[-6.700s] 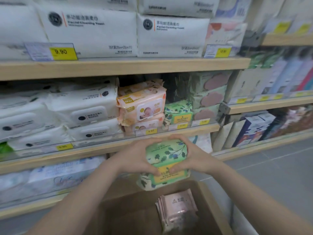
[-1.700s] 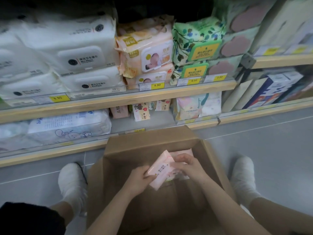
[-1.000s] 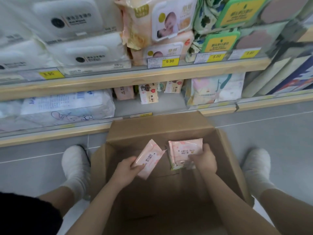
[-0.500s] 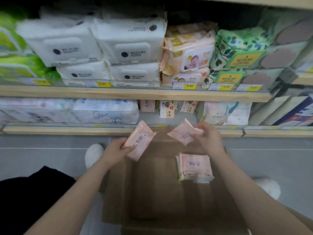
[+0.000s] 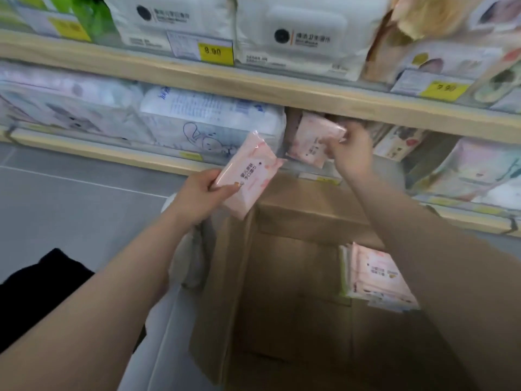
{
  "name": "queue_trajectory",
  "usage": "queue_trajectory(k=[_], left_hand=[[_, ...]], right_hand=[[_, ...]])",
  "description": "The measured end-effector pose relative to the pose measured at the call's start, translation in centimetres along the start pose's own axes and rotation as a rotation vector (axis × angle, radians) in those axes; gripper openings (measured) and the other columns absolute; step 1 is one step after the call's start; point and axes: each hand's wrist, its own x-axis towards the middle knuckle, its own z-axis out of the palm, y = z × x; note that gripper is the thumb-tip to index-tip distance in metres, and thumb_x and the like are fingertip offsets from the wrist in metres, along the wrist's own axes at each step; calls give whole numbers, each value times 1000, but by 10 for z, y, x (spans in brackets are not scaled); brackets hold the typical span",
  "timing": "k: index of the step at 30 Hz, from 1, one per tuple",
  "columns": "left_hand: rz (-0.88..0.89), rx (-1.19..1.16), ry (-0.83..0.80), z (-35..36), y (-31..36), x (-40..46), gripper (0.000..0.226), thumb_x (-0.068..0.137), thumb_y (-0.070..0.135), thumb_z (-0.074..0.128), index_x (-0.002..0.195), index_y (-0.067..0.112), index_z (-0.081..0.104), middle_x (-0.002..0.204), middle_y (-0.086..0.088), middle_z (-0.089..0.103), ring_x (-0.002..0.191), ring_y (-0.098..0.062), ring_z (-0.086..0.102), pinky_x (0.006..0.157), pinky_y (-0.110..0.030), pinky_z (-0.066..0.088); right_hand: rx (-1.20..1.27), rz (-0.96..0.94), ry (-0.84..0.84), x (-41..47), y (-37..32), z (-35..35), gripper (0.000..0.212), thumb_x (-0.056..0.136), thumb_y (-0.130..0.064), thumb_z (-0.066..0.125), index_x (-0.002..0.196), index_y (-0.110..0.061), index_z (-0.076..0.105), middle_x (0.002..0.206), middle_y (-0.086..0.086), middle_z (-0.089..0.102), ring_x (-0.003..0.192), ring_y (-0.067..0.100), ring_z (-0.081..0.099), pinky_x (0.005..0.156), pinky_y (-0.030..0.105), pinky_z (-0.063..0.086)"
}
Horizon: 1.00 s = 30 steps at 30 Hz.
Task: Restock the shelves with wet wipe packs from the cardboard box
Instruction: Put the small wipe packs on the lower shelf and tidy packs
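Since half a second ago, the right hand [image 5: 351, 153] has carried its pink wet wipe pack [image 5: 311, 142] from above the box up to the mouth of the lowest shelf [image 5: 158, 162], and the view has closed in on the shelving. That pack is pinched at its right end, thumb and fingers curled round the crinkled film; its far edge is lost in the dark gap under the wooden shelf board [image 5: 253, 88], so whether it touches the shelf floor cannot be told. The left hand [image 5: 197, 196] grips a second pink pack [image 5: 248, 176], a soft, flat, glossy rectangle with dark printed characters, tilted and held in the air over the near left corner of the cardboard box [image 5: 296, 277]. A stack of the same pink packs [image 5: 375, 277] stands on edge against the right wall of the box, partly covered by the right forearm. The box is plain brown corrugated card, its near part cut off by the frame edge. To the left of the gap lies a bulky white bundle with a blue rabbit drawing [image 5: 208, 125]. Above the shelf board, white lidded packs [image 5: 304, 32] sit behind yellow price tags [image 5: 215, 52], blurred and cropped at the top.
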Motion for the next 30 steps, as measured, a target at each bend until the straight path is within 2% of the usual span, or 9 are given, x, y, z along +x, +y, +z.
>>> queue_trajectory(k=[2,5,9,11,14,19,23,26,30], left_hand=[[1,-19,11,-1,-4,9,13,87,13,65,99,14,65,85,4,67,62,8,58,58,-8,45],[-18,-51,11,-4,-8,17,21,86,12,65,107,10,66,98,-3,69,78,-5,61,67,-14,49],[-39,-91,-37,-1,-11,21,21,86,12,65,107,15,64,100,2,69,82,-3,65,75,-19,54],[-41,-102,-67,3,-11,22,21,82,18,70,102,23,65,100,4,70,91,-12,67,85,-32,55],[-56,-126,-54,9,-11,23,20,83,17,70,102,20,65,103,-3,70,98,-23,66,90,-44,52],[-59,-152,-66,8,-8,21,20,83,17,68,103,18,65,107,-8,70,101,-30,64,91,-51,50],[-32,-143,-35,10,6,16,13,87,13,64,95,23,65,104,-7,70,90,-15,63,91,-45,51],[24,-118,-20,15,23,12,11,87,13,65,93,22,65,98,-10,71,81,-10,62,82,-33,53],[104,-11,-52,21,40,7,12,86,15,67,98,13,67,91,-11,70,78,-21,64,72,-34,52]], right_hand=[[17,5,-8,14,4,13,19,84,-4,63,98,-14,53,87,14,59,75,27,63,68,37,51],[25,-5,40,24,9,27,30,80,-4,67,84,-25,45,83,1,53,83,24,60,69,32,49],[123,104,38,27,24,43,49,78,-8,71,123,-6,51,115,11,61,105,25,59,89,36,51],[121,176,12,28,31,50,51,83,-11,68,129,-4,49,121,15,59,110,26,57,90,24,48],[151,219,-18,28,35,58,49,86,-10,63,132,-5,45,121,20,58,94,19,55,64,4,39],[165,219,-68,18,27,57,56,83,-8,66,134,-9,43,119,15,56,93,14,51,78,16,38],[194,191,-104,-5,16,35,45,83,-5,63,126,-11,52,107,4,58,85,15,56,70,19,47],[296,135,-326,-36,4,13,34,84,4,56,115,-10,61,102,4,66,69,5,59,58,12,47],[331,64,-508,-59,-13,3,17,82,-8,70,97,-11,63,80,-5,67,54,-5,56,51,11,41]])
